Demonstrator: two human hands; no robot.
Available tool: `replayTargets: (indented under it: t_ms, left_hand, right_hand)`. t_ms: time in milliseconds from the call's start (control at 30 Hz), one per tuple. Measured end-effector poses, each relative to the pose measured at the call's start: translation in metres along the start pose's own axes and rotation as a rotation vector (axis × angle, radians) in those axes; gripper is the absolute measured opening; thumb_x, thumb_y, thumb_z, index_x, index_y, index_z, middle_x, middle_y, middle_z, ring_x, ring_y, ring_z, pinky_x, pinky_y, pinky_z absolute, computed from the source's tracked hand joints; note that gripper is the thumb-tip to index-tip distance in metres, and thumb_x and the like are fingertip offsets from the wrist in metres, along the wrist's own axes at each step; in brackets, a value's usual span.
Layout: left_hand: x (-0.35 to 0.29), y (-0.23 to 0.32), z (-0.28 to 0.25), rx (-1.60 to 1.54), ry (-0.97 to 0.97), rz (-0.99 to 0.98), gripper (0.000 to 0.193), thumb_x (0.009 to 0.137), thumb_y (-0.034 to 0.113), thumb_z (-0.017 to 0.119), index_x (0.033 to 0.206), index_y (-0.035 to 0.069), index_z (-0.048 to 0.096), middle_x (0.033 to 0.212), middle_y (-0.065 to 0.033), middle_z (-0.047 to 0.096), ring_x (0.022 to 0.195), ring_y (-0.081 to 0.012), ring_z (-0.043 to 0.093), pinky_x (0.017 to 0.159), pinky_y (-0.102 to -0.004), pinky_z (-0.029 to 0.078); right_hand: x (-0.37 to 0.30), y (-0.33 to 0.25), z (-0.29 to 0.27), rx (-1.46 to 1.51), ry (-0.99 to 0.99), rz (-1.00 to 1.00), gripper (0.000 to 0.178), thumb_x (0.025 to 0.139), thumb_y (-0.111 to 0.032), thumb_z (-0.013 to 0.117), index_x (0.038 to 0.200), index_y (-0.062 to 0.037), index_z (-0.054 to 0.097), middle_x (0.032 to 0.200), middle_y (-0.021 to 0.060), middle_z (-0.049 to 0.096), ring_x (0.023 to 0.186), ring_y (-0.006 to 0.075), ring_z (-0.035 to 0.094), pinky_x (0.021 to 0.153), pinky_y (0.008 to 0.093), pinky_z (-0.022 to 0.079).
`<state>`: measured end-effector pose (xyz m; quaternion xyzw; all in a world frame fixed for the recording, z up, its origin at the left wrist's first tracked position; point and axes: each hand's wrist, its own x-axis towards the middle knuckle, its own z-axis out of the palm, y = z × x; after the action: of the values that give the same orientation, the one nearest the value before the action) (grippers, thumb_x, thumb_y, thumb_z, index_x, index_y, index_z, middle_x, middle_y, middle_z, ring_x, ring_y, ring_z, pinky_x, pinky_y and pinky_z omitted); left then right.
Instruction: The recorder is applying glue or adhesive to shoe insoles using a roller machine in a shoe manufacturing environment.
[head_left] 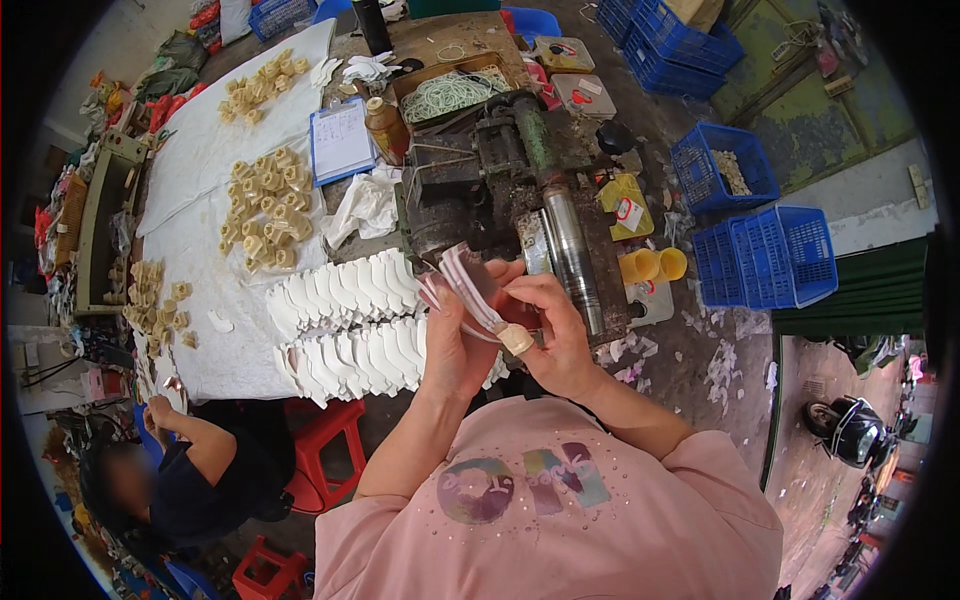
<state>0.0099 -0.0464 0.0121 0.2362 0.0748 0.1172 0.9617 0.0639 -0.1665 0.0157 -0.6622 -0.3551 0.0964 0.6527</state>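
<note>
Just in front of the machine, both my hands hold a folded piece with maroon and white stripes [468, 278]; its exact kind does not show. My left hand [448, 350] closes round its left side, thumb up against it. My right hand [562, 340] pinches its right edge with thumb and fingers. A small beige block-like part [515, 338] sits at the lower end of the striped piece, against my right fingers. Left of my hands, white curved pieces [345, 292] lie overlapped in two rows on a white sheet [215, 365].
A greasy green machine [535, 135] with a steel roller [575, 260] stands ahead. Beige parts [265, 210] lie in heaps on the left. Blue crates [765, 258] stand at right. A co-worker [200, 470] sits at lower left, near a red stool [330, 450].
</note>
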Motion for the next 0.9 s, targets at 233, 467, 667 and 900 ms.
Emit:
replayTargets:
  t_ms: [233, 467, 667, 900]
  left_hand:
    - [0.003, 0.002, 0.003, 0.009, 0.118, -0.005, 0.038, 0.094, 0.043, 0.045, 0.105, 0.007, 0.052, 0.110, -0.0120, 0.059, 0.104, -0.0257, 0.057, 0.092, -0.0429, 0.043]
    - [0.014, 0.011, 0.001, -0.248, 0.039, 0.020, 0.031, 0.094, 0.042, 0.046, 0.087, 0.012, 0.043, 0.072, 0.0002, 0.036, 0.073, -0.0165, 0.040, 0.077, -0.0337, 0.036]
    - [0.004, 0.003, 0.008, 0.065, 0.048, 0.016, 0.070, 0.080, 0.055, 0.060, 0.127, 0.008, 0.041, 0.115, -0.0082, 0.051, 0.108, -0.0216, 0.050, 0.094, -0.0397, 0.041]
    - [0.008, 0.000, -0.004, 0.133, -0.022, 0.008, 0.072, 0.082, 0.047, 0.063, 0.134, 0.005, 0.036, 0.126, -0.0126, 0.053, 0.115, -0.0263, 0.051, 0.097, -0.0434, 0.042]
  right_hand:
    - [0.001, -0.001, -0.004, 0.083, 0.020, 0.004, 0.039, 0.082, -0.005, 0.062, 0.117, -0.0036, 0.047, 0.114, 0.0139, 0.047, 0.106, 0.0252, 0.052, 0.088, 0.0334, 0.045]
    - [0.013, -0.013, -0.017, 0.244, 0.176, 0.026, 0.034, 0.087, -0.004, 0.058, 0.118, 0.0017, 0.045, 0.114, 0.0114, 0.045, 0.102, 0.0181, 0.053, 0.088, 0.0291, 0.044]
    - [0.017, -0.011, -0.013, -0.086, -0.019, -0.043, 0.031, 0.082, -0.004, 0.062, 0.111, -0.0034, 0.053, 0.108, 0.0126, 0.047, 0.095, 0.0225, 0.055, 0.073, 0.0286, 0.051]
    - [0.017, -0.005, -0.013, -0.303, -0.150, -0.172, 0.030, 0.082, -0.014, 0.065, 0.109, -0.0050, 0.056, 0.104, 0.0135, 0.053, 0.090, 0.0285, 0.055, 0.073, 0.0359, 0.049]
